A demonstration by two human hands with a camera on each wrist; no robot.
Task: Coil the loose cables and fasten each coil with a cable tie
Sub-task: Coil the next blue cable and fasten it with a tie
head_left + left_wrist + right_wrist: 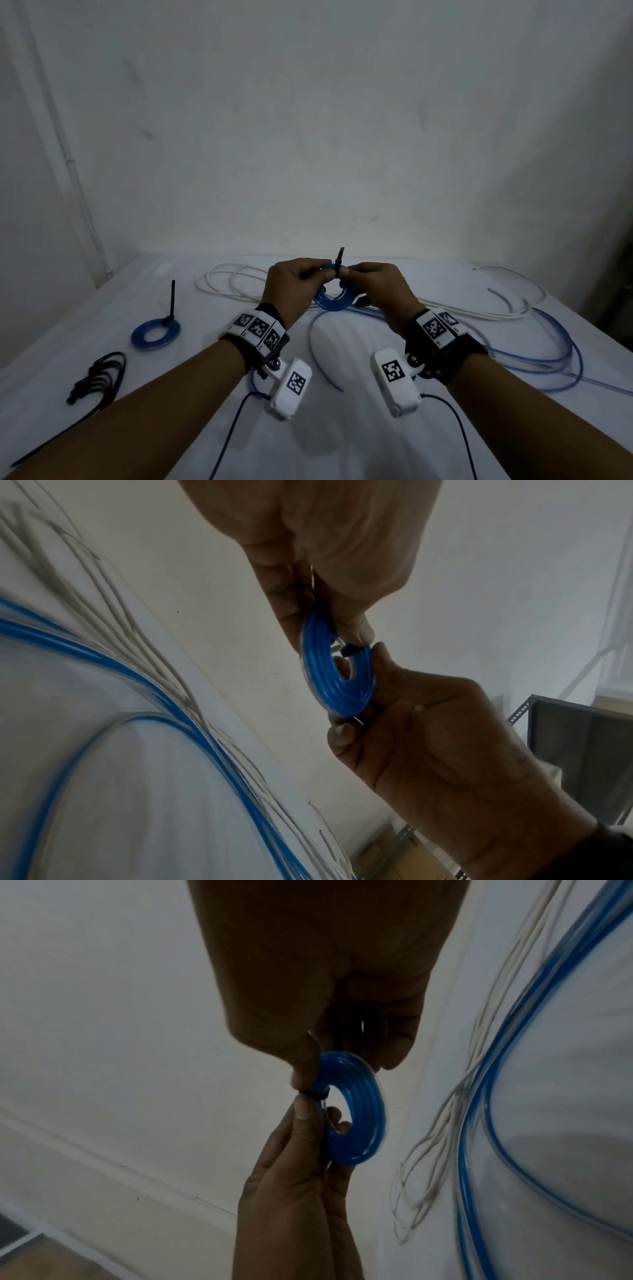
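Both hands hold a small blue coil (330, 297) in the air above the white table (342, 428). A black cable tie (340, 258) is wrapped round the coil's top, its tail pointing up between the hands. My left hand (318, 274) pinches the coil (318, 669) beside the tie head (349, 651). My right hand (347, 274) grips the coil (363, 1110) from the other side, thumb tip against the tie band (316, 1095). A second blue coil (156, 332) lies at the left, tied, with its black tie tail (172, 298) upright.
A bundle of black cable ties (99, 377) lies near the left front. Loose white cable (236, 279) spreads behind the hands and to the right. Loose blue cable (548, 359) loops over the right half of the table. A wall stands close behind.
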